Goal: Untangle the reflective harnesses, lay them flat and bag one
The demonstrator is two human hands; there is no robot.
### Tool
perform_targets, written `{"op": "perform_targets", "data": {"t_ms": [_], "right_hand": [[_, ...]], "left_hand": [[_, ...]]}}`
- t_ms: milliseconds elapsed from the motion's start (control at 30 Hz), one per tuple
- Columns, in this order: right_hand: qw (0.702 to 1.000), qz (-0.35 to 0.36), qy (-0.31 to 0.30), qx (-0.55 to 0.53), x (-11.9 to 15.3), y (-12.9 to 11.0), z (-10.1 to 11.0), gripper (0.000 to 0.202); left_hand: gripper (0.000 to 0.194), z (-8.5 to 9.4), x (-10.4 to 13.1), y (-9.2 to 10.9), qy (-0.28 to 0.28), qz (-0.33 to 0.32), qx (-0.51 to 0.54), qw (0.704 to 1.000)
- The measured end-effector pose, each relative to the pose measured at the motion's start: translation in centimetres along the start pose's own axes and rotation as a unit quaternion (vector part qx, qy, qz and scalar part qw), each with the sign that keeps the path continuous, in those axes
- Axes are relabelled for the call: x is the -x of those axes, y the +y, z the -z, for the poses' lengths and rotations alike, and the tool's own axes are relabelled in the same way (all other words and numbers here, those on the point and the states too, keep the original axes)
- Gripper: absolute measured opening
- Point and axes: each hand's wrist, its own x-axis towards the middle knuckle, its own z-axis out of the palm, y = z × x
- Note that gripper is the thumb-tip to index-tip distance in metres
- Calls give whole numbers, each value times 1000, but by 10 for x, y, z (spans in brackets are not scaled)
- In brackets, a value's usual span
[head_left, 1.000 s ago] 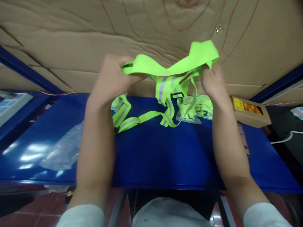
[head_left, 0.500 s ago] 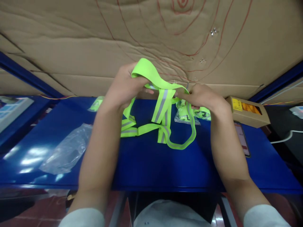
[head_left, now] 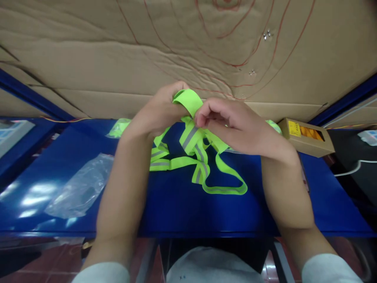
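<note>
Neon yellow-green straps with grey reflective stripes, like a reflective harness (head_left: pixel 190 137), hang between my two hands above the blue table. My left hand (head_left: pixel 169 106) is closed round a wide loop of the strap, its fingers mostly hidden behind the band. Close beside it, my right hand (head_left: pixel 232 124) pinches the strap with thumb and fingertips. The lower straps trail onto the table, one in a rounded loop at the right and others folded at the left.
A clear plastic bag (head_left: pixel 81 186) lies on the blue table (head_left: pixel 224 216) at the left. Behind my left wrist is a bagged yellow-green item (head_left: pixel 119 127). At the right stand a cardboard box (head_left: pixel 308 137) and a partly hidden phone (head_left: pixel 304 177). A cardboard wall (head_left: pixel 103 63) rises behind.
My right hand has moved left, close to my left hand, and now pinches the strap nearer the loop. The upper loop has drawn smaller, and the hanging loop at the right has sunk lower.
</note>
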Motion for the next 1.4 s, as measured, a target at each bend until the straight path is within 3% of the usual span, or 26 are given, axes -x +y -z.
{"op": "perform_targets", "data": {"t_ms": [100, 267, 433, 600, 700, 800, 900, 1067, 1133, 1233, 1333, 1400], "right_hand": [[1000, -18, 12, 20, -6, 4, -5, 17], [984, -70, -61, 154, -5, 6, -11, 26], [963, -86, -68, 245, -7, 9, -20, 31], [973, -134, -88, 168, -11, 2, -16, 47], [985, -112, -98, 83, -10, -2, -18, 38], [990, -96, -69, 83, -11, 1, -28, 28], [994, -90, -50, 34, -16, 6, -40, 32], [983, -162, 64, 64, -30, 11, -50, 39], [975, -177, 108, 80, -35, 15, -51, 42], [966, -183, 136, 119, -38, 26, -51, 44], [962, -164, 119, 182, -36, 47, -49, 43], [953, -181, 78, 229, -34, 66, -49, 44]], "left_hand": [[26, -2, -4, -6, -22, 33, 18, 999], [32, 4, -5, -11, -38, 61, 58, 996], [37, 8, 0, -4, -40, 67, 36, 996], [37, 7, 6, 9, -9, 23, 4, 1000], [39, 7, 12, 20, 4, -21, 52, 998], [46, 6, 18, 29, 9, -58, 90, 994], [51, 7, 23, 38, -2, -59, 99, 993], [36, 6, 25, 42, -49, -16, 120, 991], [33, 5, 21, 39, -46, 19, 92, 995], [27, 3, 14, 28, 15, 47, -27, 998], [23, 5, 6, 12, 60, 35, -176, 982], [23, 6, 2, -1, 46, 40, -282, 957]]}}
